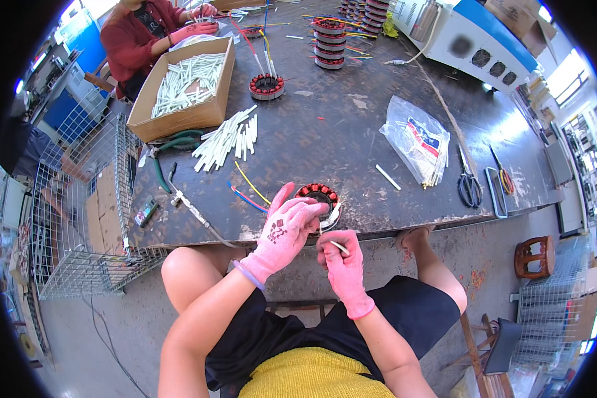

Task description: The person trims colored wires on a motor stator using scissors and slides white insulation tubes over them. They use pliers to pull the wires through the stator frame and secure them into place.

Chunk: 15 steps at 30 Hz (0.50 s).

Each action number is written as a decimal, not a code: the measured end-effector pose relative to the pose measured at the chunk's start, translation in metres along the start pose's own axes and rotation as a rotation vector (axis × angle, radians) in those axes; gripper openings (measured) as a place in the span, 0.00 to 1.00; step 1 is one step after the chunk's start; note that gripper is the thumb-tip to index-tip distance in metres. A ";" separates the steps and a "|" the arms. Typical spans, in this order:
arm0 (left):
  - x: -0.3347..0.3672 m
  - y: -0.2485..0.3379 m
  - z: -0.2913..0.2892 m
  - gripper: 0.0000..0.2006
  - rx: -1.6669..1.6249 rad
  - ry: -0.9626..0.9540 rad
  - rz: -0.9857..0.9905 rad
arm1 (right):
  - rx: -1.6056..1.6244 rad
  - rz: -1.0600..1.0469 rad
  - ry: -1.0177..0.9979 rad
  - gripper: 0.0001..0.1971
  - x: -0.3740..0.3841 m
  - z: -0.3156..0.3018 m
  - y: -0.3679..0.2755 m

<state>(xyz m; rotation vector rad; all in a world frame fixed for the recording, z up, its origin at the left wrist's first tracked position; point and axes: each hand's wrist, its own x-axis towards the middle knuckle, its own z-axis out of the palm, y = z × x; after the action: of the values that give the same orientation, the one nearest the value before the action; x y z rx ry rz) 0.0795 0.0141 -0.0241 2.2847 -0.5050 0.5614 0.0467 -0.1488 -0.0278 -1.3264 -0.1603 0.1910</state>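
A ring-shaped motor stator (324, 190) with red copper windings lies at the table's near edge. My left hand (286, 231), in a pink glove, lies over its near left side with the fingers curled against it; the glove hides part of the ring. Yellow, blue and red wires (249, 198) run out to the left from under that hand. Just to the right and nearer to me, my gloved right hand (342, 266) is closed, pinching a thin white sleeve tube (339, 247). The fingertips of both hands nearly meet at the ring's near side, where fine wire ends are hard to make out.
Left of centre are a pile of white tubes (227, 140), a cardboard box (199, 116) of them, and pliers (160, 174). A plastic bag (414, 136) and scissors (469, 189) lie right. Behind stand another stator (266, 89) and stacked stators (330, 46). A co-worker (136, 40) sits far left.
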 end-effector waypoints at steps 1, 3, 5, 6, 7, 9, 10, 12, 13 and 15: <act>0.000 0.000 0.000 0.16 0.026 -0.003 0.021 | 0.003 -0.028 -0.001 0.01 -0.003 0.003 -0.002; -0.002 -0.004 -0.001 0.15 0.079 -0.010 0.062 | -0.186 -0.091 -0.050 0.01 0.008 -0.002 -0.012; -0.003 -0.004 -0.002 0.13 0.062 -0.026 0.079 | -0.330 -0.194 -0.056 0.02 0.037 -0.001 -0.024; -0.004 -0.004 -0.004 0.12 0.076 -0.041 0.090 | -0.355 -0.181 -0.058 0.02 0.045 0.004 -0.029; -0.002 -0.006 -0.006 0.11 0.100 -0.049 0.104 | -0.376 -0.177 -0.067 0.02 0.055 0.010 -0.036; -0.001 -0.007 -0.004 0.10 0.099 -0.037 0.097 | -0.421 -0.186 -0.097 0.02 0.072 0.011 -0.036; 0.000 -0.006 -0.003 0.10 0.095 -0.044 0.096 | -0.442 -0.182 -0.107 0.02 0.076 0.010 -0.036; 0.004 -0.003 -0.002 0.11 0.068 -0.070 0.118 | -0.387 -0.054 -0.077 0.02 0.082 0.010 -0.035; 0.005 -0.003 -0.004 0.11 0.061 -0.065 0.139 | -0.359 0.006 -0.059 0.02 0.083 0.012 -0.035; 0.006 -0.002 -0.003 0.11 0.037 -0.054 0.130 | -0.353 -0.132 -0.074 0.02 0.085 0.005 -0.021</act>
<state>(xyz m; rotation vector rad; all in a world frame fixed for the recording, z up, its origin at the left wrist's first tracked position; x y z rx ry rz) 0.0849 0.0167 -0.0203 2.3191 -0.6791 0.5783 0.1298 -0.1297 -0.0060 -1.6545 -0.3561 0.1021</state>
